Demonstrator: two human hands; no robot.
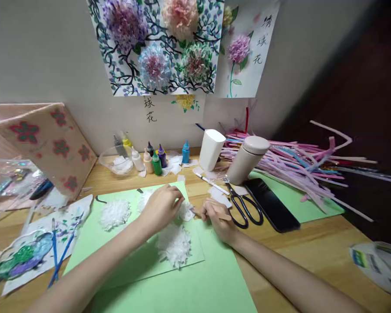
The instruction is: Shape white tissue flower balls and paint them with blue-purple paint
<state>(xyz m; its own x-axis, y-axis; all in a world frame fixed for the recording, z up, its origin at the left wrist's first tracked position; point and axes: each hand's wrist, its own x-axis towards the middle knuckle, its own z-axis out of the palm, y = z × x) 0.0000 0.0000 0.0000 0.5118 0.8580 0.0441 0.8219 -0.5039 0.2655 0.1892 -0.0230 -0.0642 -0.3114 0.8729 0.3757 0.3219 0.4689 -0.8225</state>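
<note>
Green paper sheets lie on the wooden table, bearing several white fluffy paper flowers. One flower lies below both hands, another to the left. My left hand is over the upper flowers, its fingers bent together; whatever it may pinch is hidden. At the right edge of the sheets, my right hand is closed on a thin tan strip that pokes out past the fingers. Part of a white flower shows between the hands.
Black scissors and a phone lie right of my right hand. Behind stand paint bottles, a white container and a beige cup, beside pipe cleaners. A paint palette and brushes are left.
</note>
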